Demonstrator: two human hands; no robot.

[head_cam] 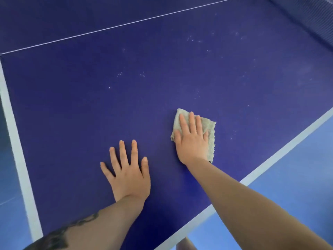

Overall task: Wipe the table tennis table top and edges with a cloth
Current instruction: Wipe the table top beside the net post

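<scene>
The dark blue table tennis table top (75,109) fills the view, with white lines along its left and right edges and a thin white centre line across the far part. My right hand (191,139) presses flat, fingers straight, on a folded pale beige cloth (210,134) lying on the top near the right edge. My left hand (128,175) rests flat on the bare top with fingers spread, to the left of the cloth and apart from it. White specks of dust dot the surface beyond the cloth.
The net (310,17) runs across the far right corner. A lighter blue floor (297,186) shows beyond the right edge and also past the left edge. The white right edge line (281,152) passes close behind my right forearm.
</scene>
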